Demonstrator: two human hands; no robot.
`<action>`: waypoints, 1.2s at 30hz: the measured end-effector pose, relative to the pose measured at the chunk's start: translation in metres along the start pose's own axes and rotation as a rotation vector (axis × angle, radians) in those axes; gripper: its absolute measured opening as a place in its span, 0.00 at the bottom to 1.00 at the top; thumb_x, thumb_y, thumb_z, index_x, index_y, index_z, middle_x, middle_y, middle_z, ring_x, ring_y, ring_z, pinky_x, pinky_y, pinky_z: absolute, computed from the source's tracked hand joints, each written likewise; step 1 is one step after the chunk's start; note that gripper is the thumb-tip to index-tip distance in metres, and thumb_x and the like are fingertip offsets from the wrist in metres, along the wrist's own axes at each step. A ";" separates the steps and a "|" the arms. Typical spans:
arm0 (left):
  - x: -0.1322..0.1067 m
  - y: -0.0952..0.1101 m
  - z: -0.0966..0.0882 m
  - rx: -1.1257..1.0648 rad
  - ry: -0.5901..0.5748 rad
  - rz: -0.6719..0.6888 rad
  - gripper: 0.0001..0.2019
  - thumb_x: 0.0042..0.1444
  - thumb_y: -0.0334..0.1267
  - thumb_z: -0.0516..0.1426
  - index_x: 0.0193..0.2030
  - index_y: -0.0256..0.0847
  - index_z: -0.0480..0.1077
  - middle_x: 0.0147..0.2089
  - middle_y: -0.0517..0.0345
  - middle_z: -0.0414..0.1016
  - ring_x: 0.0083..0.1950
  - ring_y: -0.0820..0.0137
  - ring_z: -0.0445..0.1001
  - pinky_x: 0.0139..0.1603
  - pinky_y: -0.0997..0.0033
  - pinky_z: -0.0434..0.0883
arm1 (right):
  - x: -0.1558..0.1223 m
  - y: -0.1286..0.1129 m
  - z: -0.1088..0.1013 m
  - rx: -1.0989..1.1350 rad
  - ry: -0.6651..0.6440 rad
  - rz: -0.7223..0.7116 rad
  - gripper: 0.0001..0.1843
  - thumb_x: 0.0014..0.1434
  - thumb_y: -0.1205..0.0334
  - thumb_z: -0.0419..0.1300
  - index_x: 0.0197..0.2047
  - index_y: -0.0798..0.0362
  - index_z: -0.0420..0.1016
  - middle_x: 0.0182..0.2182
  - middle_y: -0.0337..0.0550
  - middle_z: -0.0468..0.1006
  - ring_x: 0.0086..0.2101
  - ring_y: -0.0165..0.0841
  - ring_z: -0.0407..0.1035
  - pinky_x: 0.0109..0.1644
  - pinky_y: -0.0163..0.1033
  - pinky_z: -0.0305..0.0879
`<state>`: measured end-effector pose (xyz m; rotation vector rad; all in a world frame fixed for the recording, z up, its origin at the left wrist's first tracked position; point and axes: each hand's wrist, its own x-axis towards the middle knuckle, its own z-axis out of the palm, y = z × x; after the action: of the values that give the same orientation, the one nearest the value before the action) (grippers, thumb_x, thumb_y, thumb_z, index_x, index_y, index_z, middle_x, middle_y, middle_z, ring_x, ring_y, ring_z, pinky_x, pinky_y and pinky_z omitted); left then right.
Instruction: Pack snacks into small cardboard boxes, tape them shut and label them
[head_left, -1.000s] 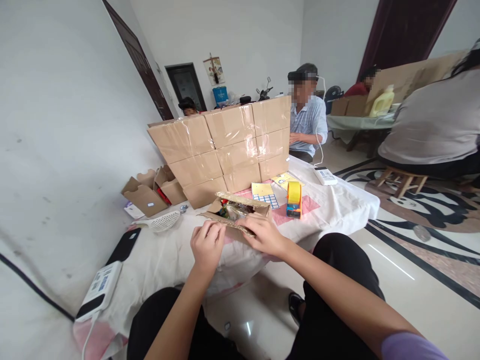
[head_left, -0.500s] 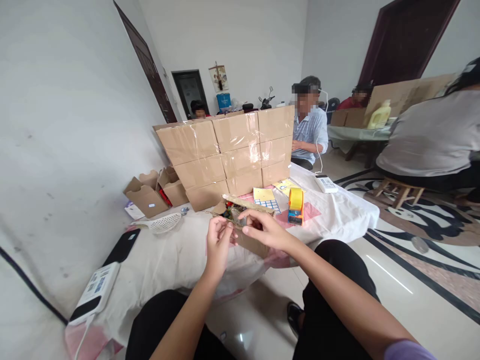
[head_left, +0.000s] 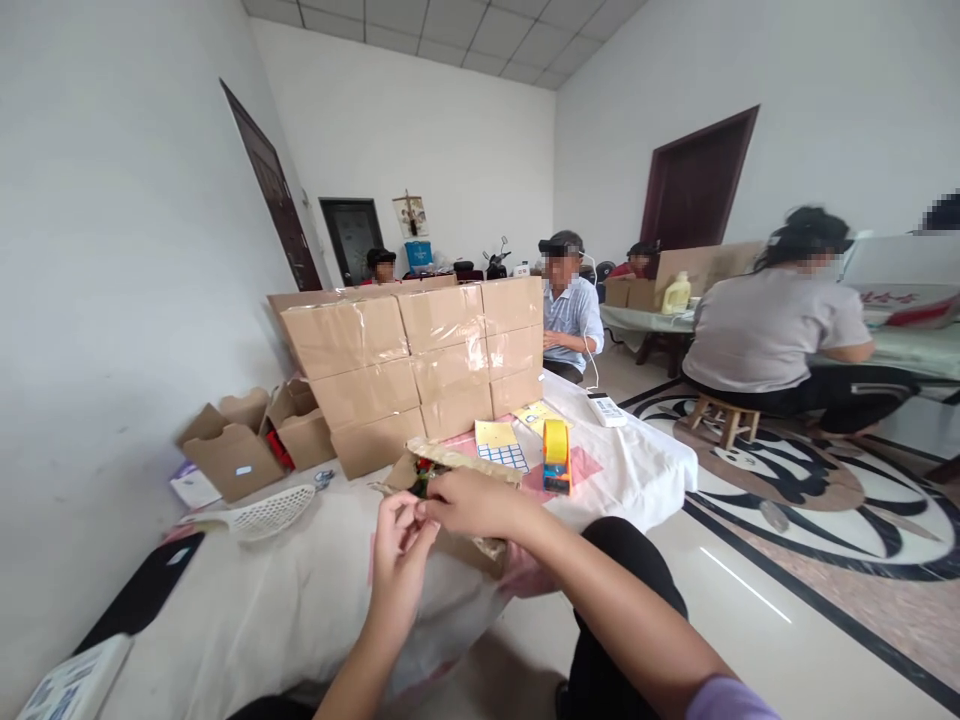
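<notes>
A small open cardboard box (head_left: 476, 557) stands at the table's near side, its flaps up and some dark, red and green bits showing inside. My right hand (head_left: 474, 503) reaches across its opening and hides much of the contents. Just at the box's left front edge, my left hand (head_left: 396, 545) meets it, the fingertips of both pinched together. Whatever lies between those fingers is too small or too covered to make out. Right of the box stands a yellow tape roll in an orange and blue dispenser (head_left: 556, 457).
Taped cardboard boxes (head_left: 412, 365) form a wall behind. Left are open boxes (head_left: 232, 450), a white slotted spoon (head_left: 274, 515) and a power bank (head_left: 75, 680). Yellow paper sheets (head_left: 501, 447) lie near the tape. A person (head_left: 574, 310) sits beyond; another (head_left: 765, 300) sits right.
The view has tilted up and swung right. My hands have come together at the box's left front edge, the right hand now lying over the opening, fingertips meeting the left's.
</notes>
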<state>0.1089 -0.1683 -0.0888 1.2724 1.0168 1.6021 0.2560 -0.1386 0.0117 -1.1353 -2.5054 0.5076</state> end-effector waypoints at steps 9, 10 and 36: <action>-0.018 0.011 -0.002 -0.030 0.023 -0.008 0.19 0.49 0.42 0.65 0.45 0.49 0.62 0.32 0.63 0.72 0.34 0.68 0.72 0.34 0.71 0.70 | -0.010 -0.027 -0.018 -0.263 -0.275 -0.060 0.10 0.64 0.60 0.56 0.32 0.53 0.73 0.26 0.42 0.74 0.22 0.31 0.60 0.24 0.36 0.49; -0.019 0.013 -0.002 -0.025 0.017 0.004 0.19 0.49 0.42 0.65 0.45 0.48 0.62 0.30 0.64 0.71 0.32 0.69 0.71 0.33 0.72 0.69 | -0.012 -0.028 -0.021 -0.272 -0.321 -0.073 0.09 0.63 0.60 0.57 0.32 0.53 0.72 0.26 0.41 0.74 0.22 0.31 0.60 0.24 0.36 0.49; -0.036 0.002 -0.016 0.228 -0.214 -0.376 0.33 0.48 0.75 0.51 0.28 0.43 0.66 0.22 0.51 0.77 0.23 0.61 0.74 0.20 0.70 0.61 | -0.036 -0.017 -0.019 -0.355 -0.115 -0.328 0.13 0.67 0.58 0.51 0.32 0.52 0.70 0.25 0.37 0.75 0.24 0.28 0.60 0.29 0.36 0.48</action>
<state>0.0983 -0.2046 -0.1007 1.2789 1.2416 1.0659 0.2759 -0.1733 0.0301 -0.7925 -2.8851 0.0400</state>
